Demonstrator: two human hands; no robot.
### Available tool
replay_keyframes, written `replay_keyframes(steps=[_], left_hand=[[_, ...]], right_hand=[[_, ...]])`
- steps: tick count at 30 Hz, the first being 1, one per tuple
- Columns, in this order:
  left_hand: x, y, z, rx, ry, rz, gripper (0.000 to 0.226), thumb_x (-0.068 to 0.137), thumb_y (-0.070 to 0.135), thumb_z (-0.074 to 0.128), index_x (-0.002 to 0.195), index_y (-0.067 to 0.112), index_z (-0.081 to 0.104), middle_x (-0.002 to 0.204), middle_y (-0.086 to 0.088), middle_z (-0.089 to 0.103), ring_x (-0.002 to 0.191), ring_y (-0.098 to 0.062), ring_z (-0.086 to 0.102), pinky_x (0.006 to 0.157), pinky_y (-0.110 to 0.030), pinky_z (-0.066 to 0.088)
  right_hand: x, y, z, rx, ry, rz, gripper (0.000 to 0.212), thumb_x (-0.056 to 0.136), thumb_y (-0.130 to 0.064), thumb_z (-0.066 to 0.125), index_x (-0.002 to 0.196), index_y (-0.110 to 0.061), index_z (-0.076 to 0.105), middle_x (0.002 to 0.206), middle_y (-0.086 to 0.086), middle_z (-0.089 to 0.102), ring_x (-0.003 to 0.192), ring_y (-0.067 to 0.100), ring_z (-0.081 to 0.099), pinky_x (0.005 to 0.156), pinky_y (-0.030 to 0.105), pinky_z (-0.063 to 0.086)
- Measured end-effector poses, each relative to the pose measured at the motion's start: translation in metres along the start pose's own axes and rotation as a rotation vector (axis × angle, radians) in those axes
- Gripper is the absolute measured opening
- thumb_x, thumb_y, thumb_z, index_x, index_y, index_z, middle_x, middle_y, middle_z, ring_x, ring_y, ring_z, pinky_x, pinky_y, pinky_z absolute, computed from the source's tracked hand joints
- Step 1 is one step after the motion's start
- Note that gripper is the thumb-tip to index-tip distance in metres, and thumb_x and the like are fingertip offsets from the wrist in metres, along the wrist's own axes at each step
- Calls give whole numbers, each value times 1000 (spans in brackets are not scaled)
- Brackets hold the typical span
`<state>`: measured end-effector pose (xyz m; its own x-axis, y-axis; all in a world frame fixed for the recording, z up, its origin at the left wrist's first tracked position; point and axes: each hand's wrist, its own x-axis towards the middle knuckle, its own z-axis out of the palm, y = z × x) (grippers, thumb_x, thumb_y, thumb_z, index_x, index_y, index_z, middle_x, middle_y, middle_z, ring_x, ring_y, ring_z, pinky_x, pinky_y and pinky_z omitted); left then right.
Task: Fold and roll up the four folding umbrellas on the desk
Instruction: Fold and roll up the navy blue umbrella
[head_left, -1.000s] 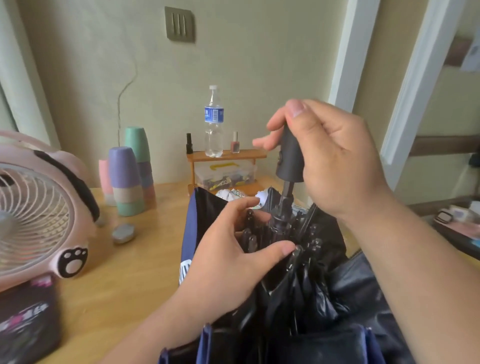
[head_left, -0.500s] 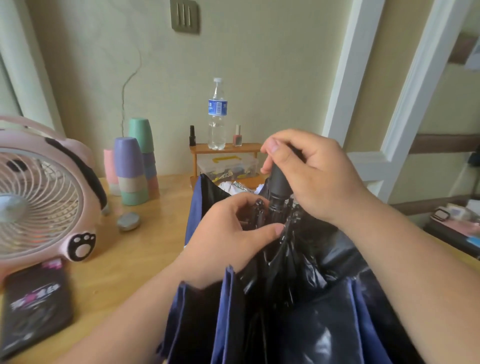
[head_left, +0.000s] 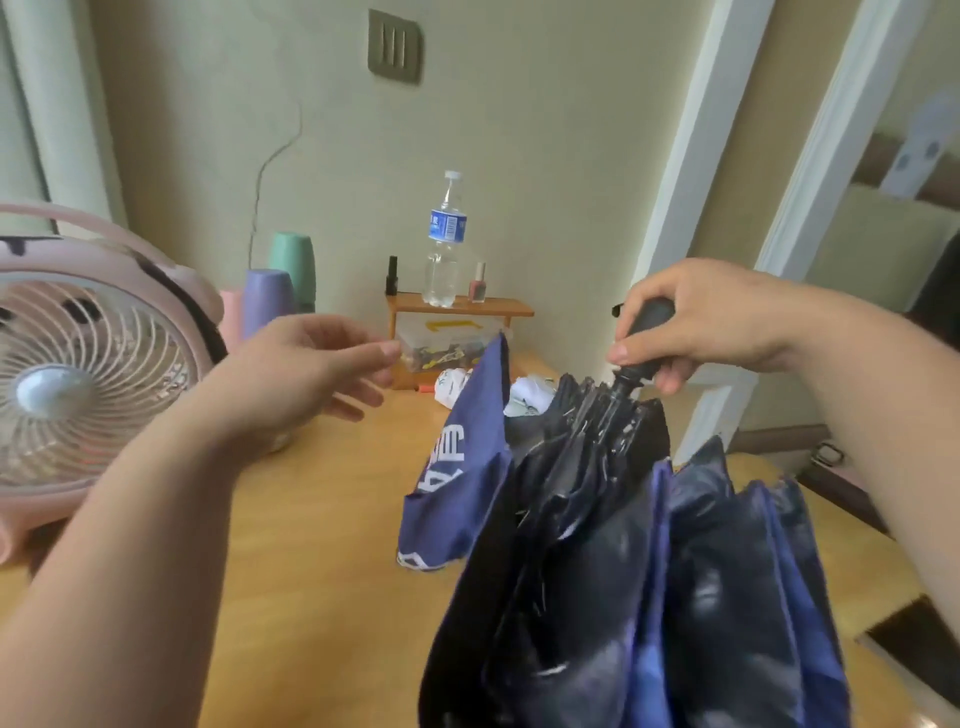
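one umbrella (head_left: 623, 545) — handle (head_left: 647, 332) up, slightly tilted — in right hand (head_left: 711, 322).

navy umbrella (head_left: 649, 571) with black lining, pink fan (head_left: 88, 374), lilac and green cups (head_left: 280, 296).

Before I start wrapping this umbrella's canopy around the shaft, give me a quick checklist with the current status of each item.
1. Right hand grips the umbrella handle: ok.
2. Left hand free, fingers relaxed, holding nothing: ok.
3. Handle pushed close to the ribs: ok.
4. Shaft latched in its short position: cannot tell.
5. Canopy panels flattened for rolling: not ok, they hang loose and bunched.
6. Bare desk left of the umbrella for working: ok.
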<state>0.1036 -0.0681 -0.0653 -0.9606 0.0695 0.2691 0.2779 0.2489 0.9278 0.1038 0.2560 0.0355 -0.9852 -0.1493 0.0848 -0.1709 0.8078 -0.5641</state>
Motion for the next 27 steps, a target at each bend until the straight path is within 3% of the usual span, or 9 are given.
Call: replay_keyframes(steps=[4, 7, 9, 11, 16, 20, 22, 24, 27], left_hand=[[5, -22, 2, 216, -34, -117, 46, 73, 64, 77, 102, 28, 75, 101, 1, 76, 99, -24, 70, 89, -49, 58], [13, -36, 4, -33, -130, -170, 60, 80, 81, 57, 116, 36, 72, 115, 5, 75, 107, -24, 70, 97, -52, 56], [16, -43, 9, -237, -280, -148, 61, 90, 81, 43, 127, 40, 68, 124, 7, 73, 118, -24, 67, 100, -51, 52], [19, -50, 14, -315, -284, -117, 65, 92, 82, 35, 130, 40, 66, 129, 6, 71, 123, -22, 64, 97, -48, 50], [18, -63, 15, -257, 48, -154, 52, 79, 77, 59, 119, 44, 64, 130, 6, 64, 121, -17, 59, 99, -48, 51], [17, -65, 20, -366, -123, -158, 55, 83, 48, 80, 132, 31, 62, 121, 3, 73, 109, -21, 70, 84, -40, 54], [15, -57, 26, -363, -133, -111, 23, 92, 35, 72, 102, 14, 71, 95, -8, 74, 81, -27, 65, 68, -36, 46], [16, -53, 30, -323, -20, -116, 36, 96, 27, 69, 65, 14, 57, 62, -6, 49, 57, -20, 37, 53, -30, 28], [16, -48, 24, -185, 109, -129, 35, 98, 6, 61, 66, 8, 49, 58, -3, 40, 48, -12, 27, 40, -21, 26]], right_hand=[[8, 17, -5, 570, 249, -49, 29, 67, -14, 81, 89, -2, 66, 95, 19, 67, 73, 25, 70, 58, 27, 60], [15, 38, 19, 860, 242, 54, 18, 78, -11, 74, 89, -5, 61, 91, 16, 66, 72, 22, 68, 57, 24, 59], [22, 55, 45, 996, 221, 177, 7, 90, -9, 68, 89, -6, 62, 84, 12, 67, 63, 15, 68, 52, 21, 57], [26, 69, 69, 1133, 215, 303, 6, 94, -11, 65, 91, -6, 65, 72, 9, 70, 54, 13, 68, 46, 19, 55], [18, 88, 106, 1293, 150, 537, 17, 96, -19, 63, 89, -4, 64, 61, 14, 67, 36, 13, 57, 33, 15, 46], [20, 95, 120, 1239, 46, 677, 19, 93, -23, 62, 88, -5, 67, 64, 12, 63, 33, 9, 52, 29, 14, 39], [17, 90, 126, 1146, -66, 630, 26, 73, -26, 80, 84, -4, 71, 70, 12, 65, 45, 13, 55, 44, 17, 44], [16, 89, 130, 1107, -126, 497, 29, 64, -28, 88, 81, -9, 75, 79, 9, 70, 64, 20, 60, 65, 28, 43], [15, 86, 132, 1049, -47, 264, 18, 90, -23, 66, 82, -16, 81, 104, 23, 74, 88, 30, 71, 84, 42, 50]])
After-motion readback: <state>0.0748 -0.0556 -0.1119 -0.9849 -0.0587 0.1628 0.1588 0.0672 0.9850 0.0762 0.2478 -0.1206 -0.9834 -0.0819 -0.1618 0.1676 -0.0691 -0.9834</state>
